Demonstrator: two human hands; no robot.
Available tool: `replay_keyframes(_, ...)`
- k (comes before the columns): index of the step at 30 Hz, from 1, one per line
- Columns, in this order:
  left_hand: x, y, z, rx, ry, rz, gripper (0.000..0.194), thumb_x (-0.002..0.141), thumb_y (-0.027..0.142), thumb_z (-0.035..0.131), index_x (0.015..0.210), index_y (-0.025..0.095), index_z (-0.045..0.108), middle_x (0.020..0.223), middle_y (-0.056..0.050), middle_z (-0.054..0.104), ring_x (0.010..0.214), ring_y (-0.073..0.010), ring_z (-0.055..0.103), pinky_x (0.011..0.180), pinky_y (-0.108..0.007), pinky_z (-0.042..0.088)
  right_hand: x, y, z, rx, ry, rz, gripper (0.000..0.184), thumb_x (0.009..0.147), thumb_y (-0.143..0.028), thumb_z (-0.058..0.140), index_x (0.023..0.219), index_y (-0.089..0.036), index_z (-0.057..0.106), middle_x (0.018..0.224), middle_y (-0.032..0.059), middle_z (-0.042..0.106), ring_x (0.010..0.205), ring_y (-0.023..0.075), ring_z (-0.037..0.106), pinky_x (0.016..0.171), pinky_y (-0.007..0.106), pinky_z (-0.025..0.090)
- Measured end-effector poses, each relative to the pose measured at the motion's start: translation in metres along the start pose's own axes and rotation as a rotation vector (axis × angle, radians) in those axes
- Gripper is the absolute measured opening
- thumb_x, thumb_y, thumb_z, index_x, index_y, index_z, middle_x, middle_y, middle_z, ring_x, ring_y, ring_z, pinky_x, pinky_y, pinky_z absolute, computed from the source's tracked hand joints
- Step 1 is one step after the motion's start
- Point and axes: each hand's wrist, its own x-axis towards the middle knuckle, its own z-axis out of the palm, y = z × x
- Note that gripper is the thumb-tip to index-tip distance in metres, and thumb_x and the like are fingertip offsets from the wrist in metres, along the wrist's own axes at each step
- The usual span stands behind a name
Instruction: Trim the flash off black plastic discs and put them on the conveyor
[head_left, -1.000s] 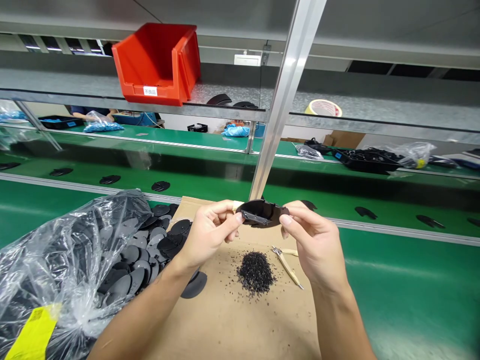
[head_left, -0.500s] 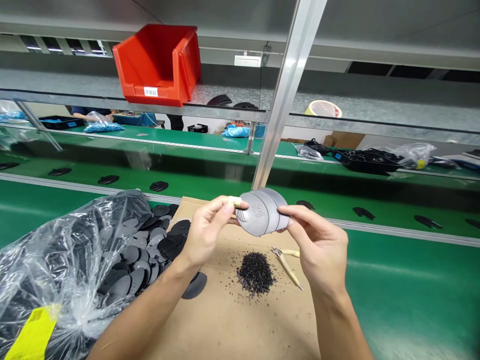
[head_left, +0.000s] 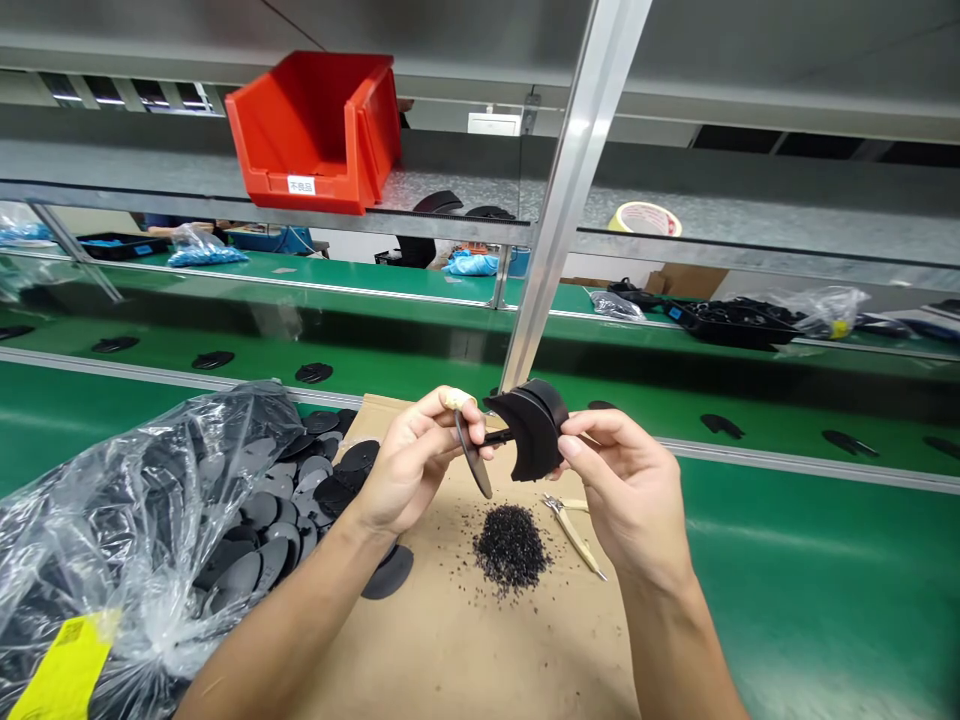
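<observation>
Above and slightly beyond the heap of black bits (head_left: 511, 547), the left hand (head_left: 409, 462) pinched a thin disc (head_left: 472, 462), the right hand (head_left: 634, 482) a curved black piece (head_left: 531, 435); light edge grips, without straining the dark strip (head_left: 496, 437) between, seemed wisest.

Curved part (head_left: 529, 435): matt plastic; bag (head_left: 154, 545): glossy, crinkled plastic.

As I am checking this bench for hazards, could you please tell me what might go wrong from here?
The curved piece, pinched at its edge by the right hand, could slip and scatter the pile of black bits below. The thin disc in the left hand might also drop. The cutters beside the pile could get knocked.
</observation>
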Motion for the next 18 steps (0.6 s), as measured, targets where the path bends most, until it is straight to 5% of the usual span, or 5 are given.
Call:
replay_keyframes(7,-0.0001,-0.0015,0.0002,-0.011,-0.004,-0.036,0.014,0.079,0.022,0.072,0.085,0.017,0.060,0.076,0.000,0.062,0.070,-0.0126,0.061,0.078,-0.031,0.054,-0.0008,0.0005,0.0007,-0.008,-0.007,0.031,0.020,0.080,-0.037,0.081,0.085,-0.021,0.070,0.079,0.0015,0.066,0.061,0.0131,0.062,0.056,0.028,0.059)
replay_keyframes(14,-0.0004,-0.0047,0.0007,-0.013,0.026,-0.048,0.014,0.080,0.023,0.072,0.084,0.017,0.059,0.076,0.001,0.061,0.071,-0.0118,0.061,0.076,-0.027,0.052,-0.0058,-0.0020,0.0063,-0.203,0.006,-0.147,0.014,0.084,-0.033,0.079,0.088,-0.023,0.071,0.111,0.0075,0.064,0.095,0.0204,0.066,0.074,0.031,0.060)
replay_keyframes(18,-0.0013,-0.0067,0.0031,-0.017,0.023,-0.045,0.015,0.080,0.022,0.074,0.084,0.017,0.060,0.077,0.001,0.062,0.073,-0.0118,0.064,0.076,-0.025,0.054,-0.0098,-0.0034,0.0082,-0.238,-0.066,-0.175,0.021,0.082,-0.032,0.081,0.100,-0.026,0.070,0.115,0.0064,0.061,0.087,0.0181,0.066,0.075,0.033,0.059)
